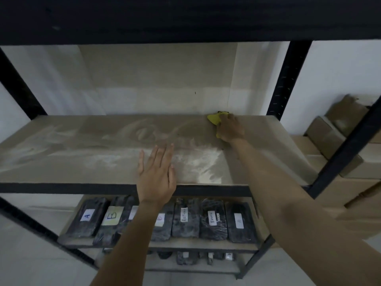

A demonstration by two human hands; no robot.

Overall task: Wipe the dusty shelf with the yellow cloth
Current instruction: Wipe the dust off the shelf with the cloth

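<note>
Shelf (82,159) | right fingers (227,120) clutch yellow cloth (214,119) | left fingers (162,153) straight | packs (214,219) "A", "B"

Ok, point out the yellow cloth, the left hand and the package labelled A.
yellow cloth (213,118), head view, exposed front fold.
left hand (156,178), head view, back of hand.
package labelled A (87,216), head view, white label.

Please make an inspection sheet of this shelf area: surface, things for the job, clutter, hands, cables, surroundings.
Surface: shelf carries pale dust streaks and patches.
Job's things: yellow cloth lies at the back right of the shelf.
Clutter: nothing seen on this shelf.
Hands: right hand presses on the cloth; left hand lies flat at the front edge.
Cables: nothing seen.
Surroundings: black wrapped packs with labels on the shelf below; cardboard boxes to the right.
</note>
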